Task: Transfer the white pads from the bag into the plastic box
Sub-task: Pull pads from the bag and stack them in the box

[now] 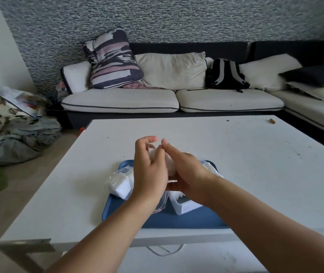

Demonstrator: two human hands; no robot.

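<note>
White tabletop [236, 154] fills the near view, and on its front part a blue tray [184, 221] is set, carrying everything the task concerns. At the right of the tray a white plastic box [184, 205] is seen, with some white pads [209, 167] showing just past the right wrist, apparently already in or over it, though most of the box is hidden by the arm. At the left of the tray a clear bag [120, 184] is laid, and pads are plainly left inside it. Above the tray both hands are raised together: a small bunch of white pads is held between them, the left hand [149, 166] curled round it and the right hand [186, 170] pressed against it with the fingers fairly straight; whether the right thumb pinches it cannot be told. The job is judged to be partway done, one handful in transit and the bag's remaining contents to be moved. Farther back, a small brown object [272, 120] lies near the table's far right edge, and beyond it a sofa [121, 101] with cushions and a dark backpack [226, 75] is set against a patterned wall.
</note>
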